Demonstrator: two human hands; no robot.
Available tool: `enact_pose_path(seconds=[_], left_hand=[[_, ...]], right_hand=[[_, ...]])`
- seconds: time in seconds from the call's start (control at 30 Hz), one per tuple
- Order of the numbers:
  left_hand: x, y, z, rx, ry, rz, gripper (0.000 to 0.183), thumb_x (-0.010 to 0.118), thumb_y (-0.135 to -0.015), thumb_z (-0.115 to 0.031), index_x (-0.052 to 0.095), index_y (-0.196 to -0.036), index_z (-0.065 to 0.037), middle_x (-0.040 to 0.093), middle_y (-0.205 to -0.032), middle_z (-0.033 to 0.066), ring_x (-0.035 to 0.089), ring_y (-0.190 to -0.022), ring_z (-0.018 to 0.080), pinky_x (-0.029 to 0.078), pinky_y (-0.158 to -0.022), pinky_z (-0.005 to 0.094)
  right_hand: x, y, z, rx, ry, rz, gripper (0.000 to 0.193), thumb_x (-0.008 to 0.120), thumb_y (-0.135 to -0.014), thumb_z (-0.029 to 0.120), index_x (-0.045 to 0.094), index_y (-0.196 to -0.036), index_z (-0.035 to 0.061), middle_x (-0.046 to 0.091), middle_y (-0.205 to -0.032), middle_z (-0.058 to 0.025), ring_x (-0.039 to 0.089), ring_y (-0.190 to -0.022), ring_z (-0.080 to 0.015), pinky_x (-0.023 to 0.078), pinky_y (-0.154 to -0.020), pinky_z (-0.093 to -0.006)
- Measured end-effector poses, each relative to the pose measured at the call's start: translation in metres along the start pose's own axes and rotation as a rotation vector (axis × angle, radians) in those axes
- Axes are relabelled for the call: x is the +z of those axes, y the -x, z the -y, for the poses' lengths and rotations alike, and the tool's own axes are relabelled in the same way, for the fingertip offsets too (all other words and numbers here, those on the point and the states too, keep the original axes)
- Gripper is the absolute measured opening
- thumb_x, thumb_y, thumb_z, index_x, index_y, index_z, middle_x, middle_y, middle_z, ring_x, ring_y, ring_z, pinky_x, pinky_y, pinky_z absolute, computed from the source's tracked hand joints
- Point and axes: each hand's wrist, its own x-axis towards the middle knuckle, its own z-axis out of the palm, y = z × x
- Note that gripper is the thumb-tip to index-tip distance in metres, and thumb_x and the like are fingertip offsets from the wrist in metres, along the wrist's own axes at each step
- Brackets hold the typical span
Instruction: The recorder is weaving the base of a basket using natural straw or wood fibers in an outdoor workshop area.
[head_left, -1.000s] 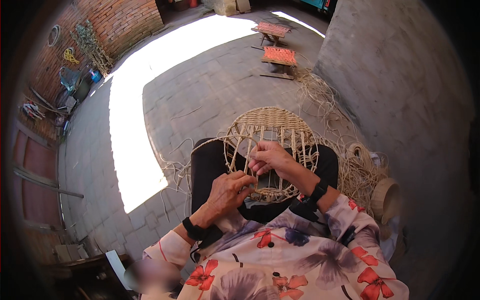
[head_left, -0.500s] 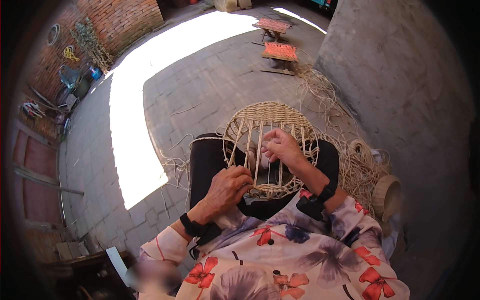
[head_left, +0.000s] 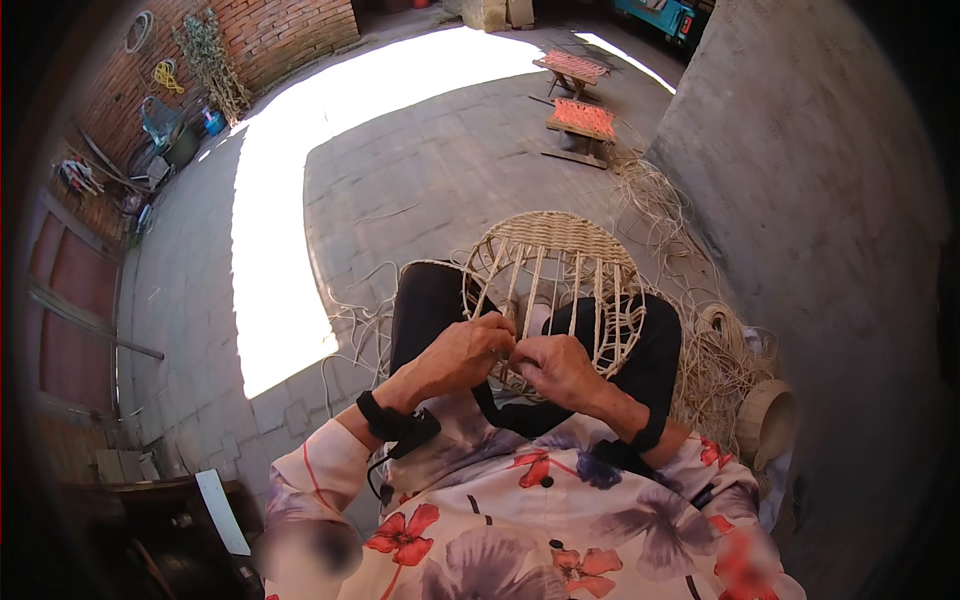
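Across my lap lies a round straw-rope basket frame (head_left: 556, 233), tightly woven at its far end, with open lengthwise strands running toward me. My left hand (head_left: 468, 350) is closed at the near-left part of the frame, fingers pinching straw cord. Right beside it, my right hand (head_left: 562, 368) is also closed, thumb and fingers pinched on straw cord. The two hands almost touch. They cover part of the frame's near rim, and the cord ends between the fingertips are hidden.
Loose straw cord (head_left: 705, 365) lies heaped at my right by a small woven basket (head_left: 766, 421). Two low stools with red woven seats (head_left: 581, 119) stand ahead. A grey wall (head_left: 800, 180) rises on the right. More cord strands (head_left: 352, 318) trail at my left.
My right hand has come down and toward me from over the strands to the near rim, meeting my left hand. The left hand has shifted slightly right.
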Motion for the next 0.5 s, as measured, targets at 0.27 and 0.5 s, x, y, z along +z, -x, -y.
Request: enact_pose_path(seconds=[0.27, 0.5], left_hand=[[-0.008, 0.002, -0.007, -0.111, -0.128, 0.043, 0.01, 0.068, -0.082, -0.016, 0.071, -0.083, -0.007, 0.066, -0.1, 0.0061, 0.066, -0.084, 0.0292, 0.052, -0.072, 0.0389], [0.0, 0.008, -0.002, -0.101, -0.149, -0.001, 0.014, 0.072, -0.078, -0.021, 0.069, -0.08, -0.008, 0.064, -0.094, 0.004, 0.066, -0.081, 0.0273, 0.051, -0.069, 0.0389]], right_hand=[[-0.005, -0.004, 0.004, 0.119, -0.026, 0.072, 0.011, 0.067, -0.08, 0.014, 0.07, -0.09, 0.0078, 0.068, -0.075, -0.0145, 0.069, -0.07, -0.0297, 0.053, -0.064, -0.0388], [-0.003, -0.003, 0.01, 0.104, 0.022, 0.005, 0.013, 0.071, -0.08, 0.007, 0.068, -0.093, 0.005, 0.062, -0.065, -0.0087, 0.059, -0.056, -0.013, 0.047, -0.055, -0.0292]])
